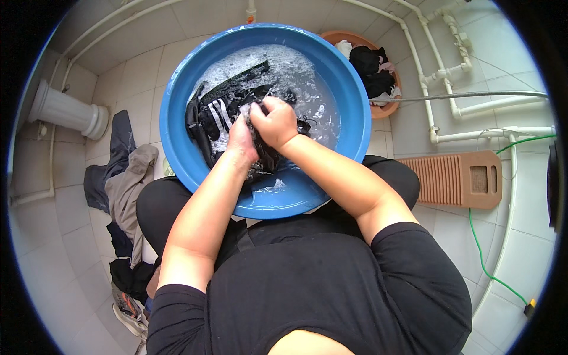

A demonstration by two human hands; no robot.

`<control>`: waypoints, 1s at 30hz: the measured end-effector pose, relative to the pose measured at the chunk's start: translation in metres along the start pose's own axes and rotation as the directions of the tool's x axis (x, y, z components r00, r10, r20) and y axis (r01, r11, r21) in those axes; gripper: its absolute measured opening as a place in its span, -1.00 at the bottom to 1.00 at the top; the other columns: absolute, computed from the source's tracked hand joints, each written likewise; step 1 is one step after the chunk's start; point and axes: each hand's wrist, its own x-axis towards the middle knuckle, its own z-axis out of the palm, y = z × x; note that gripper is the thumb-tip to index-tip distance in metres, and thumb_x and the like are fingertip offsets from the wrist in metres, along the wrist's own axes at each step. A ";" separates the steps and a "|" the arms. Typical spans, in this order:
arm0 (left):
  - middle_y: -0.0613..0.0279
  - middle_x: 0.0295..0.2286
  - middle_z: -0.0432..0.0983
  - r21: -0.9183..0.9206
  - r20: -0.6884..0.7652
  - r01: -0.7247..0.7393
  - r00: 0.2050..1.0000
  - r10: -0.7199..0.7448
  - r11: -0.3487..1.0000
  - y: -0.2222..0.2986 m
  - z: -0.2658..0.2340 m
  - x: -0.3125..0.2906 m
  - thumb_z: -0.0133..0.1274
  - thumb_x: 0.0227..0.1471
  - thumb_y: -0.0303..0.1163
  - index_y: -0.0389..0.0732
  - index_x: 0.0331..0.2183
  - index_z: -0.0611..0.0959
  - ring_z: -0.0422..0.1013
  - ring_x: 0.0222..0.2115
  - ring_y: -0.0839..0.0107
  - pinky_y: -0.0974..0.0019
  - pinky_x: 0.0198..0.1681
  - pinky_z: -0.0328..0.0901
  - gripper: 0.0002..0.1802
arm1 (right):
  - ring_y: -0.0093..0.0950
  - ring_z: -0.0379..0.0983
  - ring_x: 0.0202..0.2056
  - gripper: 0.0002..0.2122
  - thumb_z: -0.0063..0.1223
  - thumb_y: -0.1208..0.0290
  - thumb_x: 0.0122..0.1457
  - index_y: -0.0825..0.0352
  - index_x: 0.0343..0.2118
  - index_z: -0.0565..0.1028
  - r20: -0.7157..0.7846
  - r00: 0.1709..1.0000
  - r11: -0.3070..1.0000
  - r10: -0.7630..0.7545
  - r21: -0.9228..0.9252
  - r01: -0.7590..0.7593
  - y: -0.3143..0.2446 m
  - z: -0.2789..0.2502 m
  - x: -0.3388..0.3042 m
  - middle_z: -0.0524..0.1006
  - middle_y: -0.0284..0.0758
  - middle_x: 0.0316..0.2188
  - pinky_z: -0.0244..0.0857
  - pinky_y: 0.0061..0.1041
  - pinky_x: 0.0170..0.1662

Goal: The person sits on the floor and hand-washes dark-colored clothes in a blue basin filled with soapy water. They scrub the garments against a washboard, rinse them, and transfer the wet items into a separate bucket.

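Observation:
A large round blue basin [177,127] stands in front of me, holding soapy, foamy water. In it lies a wet black garment [204,121] with white stripes, partly under the suds. My left hand [241,141] and my right hand [274,122] meet over the middle of the basin, both closed on a bunched part of this black cloth. Some of the cloth hangs below my hands into the water. Foam clings around the fingers of both hands, and the fingertips are partly hidden.
An orange-brown basin [393,65] with dark and light clothes sits at the far right. A brown washboard [438,177] lies to my right, near white pipes [421,77] and a green cord [480,254]. Grey and beige clothes [131,177] and a shoe [128,312] are on the left floor.

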 end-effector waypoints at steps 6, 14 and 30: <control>0.15 -0.30 0.46 0.015 0.010 0.110 0.994 -0.110 0.994 -0.003 -0.020 0.014 -0.19 0.03 0.10 -0.13 -0.28 0.53 0.39 -0.28 0.26 0.14 -0.15 0.28 -0.50 | -0.20 0.36 -0.58 -0.76 0.06 0.27 -0.13 0.29 -0.72 0.33 0.188 0.930 0.945 -0.316 0.145 0.292 -0.007 -0.006 -0.020 0.37 -0.21 -0.67 0.24 -0.27 -0.52; 0.14 -0.29 0.47 0.003 0.049 -0.100 0.994 0.099 0.995 -0.002 0.006 0.004 0.04 0.00 -0.27 -0.13 -0.12 0.46 0.43 -0.30 0.31 0.25 -0.21 0.35 -0.63 | -0.27 0.32 -0.14 -0.49 0.05 -0.08 -0.08 0.27 -0.21 0.40 0.132 0.977 0.798 0.167 -0.600 -0.056 0.128 -0.030 0.025 0.38 -0.26 -0.21 0.26 -0.30 -0.16; 0.22 -0.38 0.47 -0.148 0.291 0.194 0.946 -0.145 0.970 0.009 -0.029 0.020 -0.15 -0.01 0.19 -0.10 -0.31 0.54 0.40 -0.32 0.28 0.17 -0.19 0.31 -0.46 | -0.28 0.42 -0.36 -0.77 0.10 0.26 -0.16 0.35 -0.66 0.42 0.235 0.871 0.887 -0.432 0.285 0.363 -0.009 -0.024 -0.010 0.47 -0.25 -0.40 0.32 -0.40 -0.30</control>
